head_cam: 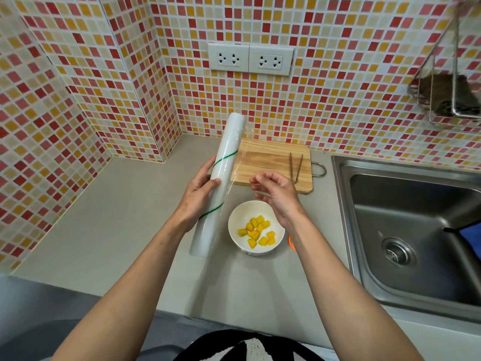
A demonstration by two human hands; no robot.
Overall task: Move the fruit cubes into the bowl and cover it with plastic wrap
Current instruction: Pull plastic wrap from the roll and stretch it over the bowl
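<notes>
A white bowl [238,222] stands on the grey counter near its front, with several yellow fruit cubes [257,231] inside. My left hand [199,190] grips a long white roll of plastic wrap [226,162] around its middle and holds it tilted above the counter, left of the bowl. A clear sheet of wrap [240,162] is drawn out from the roll to the right. My right hand [276,190] pinches the edge of that sheet just above the bowl's far rim.
A wooden cutting board [270,157] lies behind the bowl with wooden tongs [296,165] on it. A steel sink [413,230] fills the right side. Tiled walls with sockets [251,58] close the back and left. A wire rack [450,100] hangs at upper right.
</notes>
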